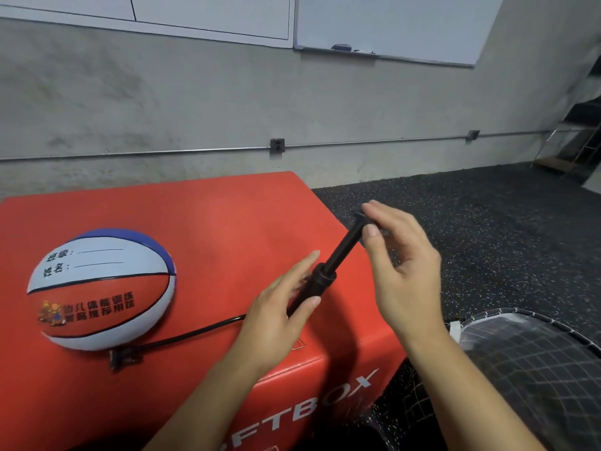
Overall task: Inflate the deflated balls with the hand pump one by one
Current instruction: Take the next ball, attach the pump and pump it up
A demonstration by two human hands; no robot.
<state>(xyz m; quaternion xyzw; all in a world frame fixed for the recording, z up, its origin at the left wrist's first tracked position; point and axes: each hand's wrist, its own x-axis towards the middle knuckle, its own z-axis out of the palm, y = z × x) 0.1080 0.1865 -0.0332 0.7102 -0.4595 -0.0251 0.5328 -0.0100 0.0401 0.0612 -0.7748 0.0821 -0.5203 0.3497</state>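
Observation:
A red, white and blue ball (100, 289) with printed characters lies on the left of the red soft box (208, 222). A black hose (192, 333) runs from a fitting at the ball's lower edge to the black hand pump (328, 271), which slants up to the right. My left hand (276, 314) holds the pump's barrel between thumb and fingers. My right hand (403, 268) pinches the T-handle at the top, with the piston rod drawn out.
The red box stands against a grey concrete wall (195, 102) with a conduit and outlet. Dark speckled rubber floor (487, 222) lies to the right. A black mesh net basket (536, 369) sits at lower right. A whiteboard (390, 24) hangs above.

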